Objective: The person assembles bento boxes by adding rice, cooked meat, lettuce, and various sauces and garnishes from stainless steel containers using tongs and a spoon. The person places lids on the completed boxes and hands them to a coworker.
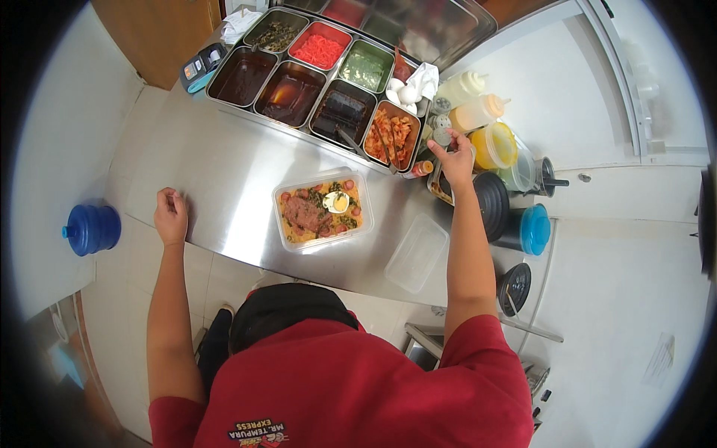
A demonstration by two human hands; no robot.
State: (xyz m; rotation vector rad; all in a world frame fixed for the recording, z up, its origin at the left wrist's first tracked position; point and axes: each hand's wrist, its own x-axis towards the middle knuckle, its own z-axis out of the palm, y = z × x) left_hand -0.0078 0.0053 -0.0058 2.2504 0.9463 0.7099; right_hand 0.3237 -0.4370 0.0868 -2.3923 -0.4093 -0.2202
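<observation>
My right hand [454, 160] reaches to the cluster of bottles at the right of the counter. Its thumb and forefinger are on either side of the pale round top of a spice shaker [441, 137], closed on it; the other fingers are partly hidden. Over the counter's left edge, my left hand [171, 216] is loosely curled, with nothing visible in it. Between my arms sits a clear plastic food container [364, 224] without its lid. In it are slices of meat [305, 214], half a boiled egg [336, 201], dark greens and round red slices on a yellowish layer.
A clear lid [417, 254] lies right of the container. Behind are metal pans with dark sauces [285, 93], red shreds [321, 49], and kimchi-like pieces [391, 134] with tongs. Squeeze bottles [478, 113], black bowls [491, 205] and a blue-lidded tub [535, 229] crowd the right side.
</observation>
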